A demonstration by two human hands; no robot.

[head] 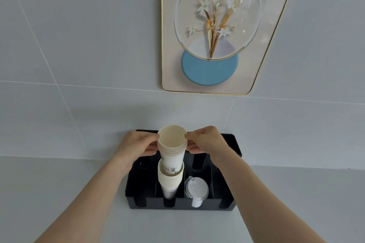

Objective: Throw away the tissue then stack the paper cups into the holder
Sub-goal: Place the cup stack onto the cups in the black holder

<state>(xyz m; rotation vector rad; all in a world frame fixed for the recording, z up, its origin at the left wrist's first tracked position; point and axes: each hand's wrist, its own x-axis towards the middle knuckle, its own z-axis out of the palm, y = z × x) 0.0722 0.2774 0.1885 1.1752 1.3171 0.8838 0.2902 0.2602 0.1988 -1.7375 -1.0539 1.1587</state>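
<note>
Both forearms bare, no sleeves; left hand (138,144), right hand (207,141) ungloved.

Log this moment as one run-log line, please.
both hands grip upper cup stack | lowering into lower cup stack | black holder | lids adjacent

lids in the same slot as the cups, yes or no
No, the white lids sit in the holder slot to the right of the cups.
</note>
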